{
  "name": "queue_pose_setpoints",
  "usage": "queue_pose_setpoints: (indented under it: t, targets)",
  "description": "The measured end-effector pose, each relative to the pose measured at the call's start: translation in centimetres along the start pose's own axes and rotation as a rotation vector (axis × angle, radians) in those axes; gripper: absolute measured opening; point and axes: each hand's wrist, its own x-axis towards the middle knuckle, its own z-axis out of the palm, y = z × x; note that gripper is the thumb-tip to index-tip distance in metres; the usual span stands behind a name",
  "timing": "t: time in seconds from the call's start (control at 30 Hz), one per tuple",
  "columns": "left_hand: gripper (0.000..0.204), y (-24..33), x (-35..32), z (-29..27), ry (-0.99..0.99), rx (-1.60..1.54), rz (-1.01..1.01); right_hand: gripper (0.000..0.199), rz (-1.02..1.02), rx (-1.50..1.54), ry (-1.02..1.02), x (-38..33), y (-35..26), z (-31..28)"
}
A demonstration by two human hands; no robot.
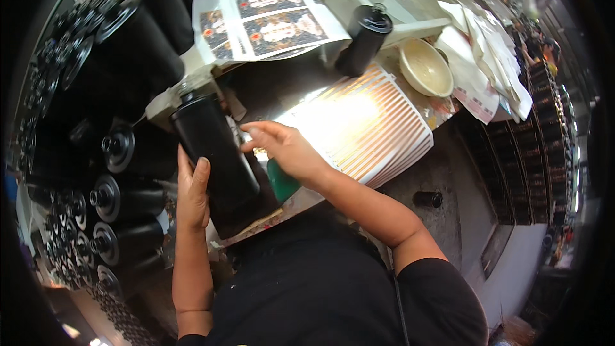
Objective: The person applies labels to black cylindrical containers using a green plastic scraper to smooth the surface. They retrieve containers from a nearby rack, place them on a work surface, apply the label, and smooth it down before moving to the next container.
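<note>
A tall black bottle (214, 147) with a narrow neck leans toward the upper left. My left hand (194, 186) is closed round its lower left side, thumb across the front. On its other side is my right hand (285, 147), with thumb and forefinger close to the bottle's right edge. I cannot make out whether these fingertips touch it. A flat green scraper (282, 181) shows below the right palm, apparently held by the curled fingers, which are hidden. Right of this hand lies a sheet with copper-coloured stripes (378, 122), shining under bright light.
Printed sheets (275, 19) lie at the back, with another black bottle (365, 38) standing near them. A cream bowl (426, 67) and crumpled white paper (483, 57) are at the right. Many black bottles (128, 198) crowd the left. One small black object (427, 200) is on the floor.
</note>
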Motion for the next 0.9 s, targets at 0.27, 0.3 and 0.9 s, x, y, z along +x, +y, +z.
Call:
queue_pose_setpoints:
  t: [0.27, 0.3, 0.9]
  targets:
    - [0.059, -1.4, 0.5, 0.6, 0.086, 0.024, 0.049, 0.026, 0.207, 0.042, 0.248, -5.0, -0.1, -12.7]
    - [0.054, -1.6, 0.4, 0.5, 0.070, 0.022, 0.060, 0.024, 0.191, -0.088, 0.346, -6.1, -0.3, -14.0]
    - [0.068, -1.7, -0.1, 0.7, 0.188, -0.018, 0.043, 0.027, -0.603, -0.839, 0.383, 0.8, -7.8, -17.5]
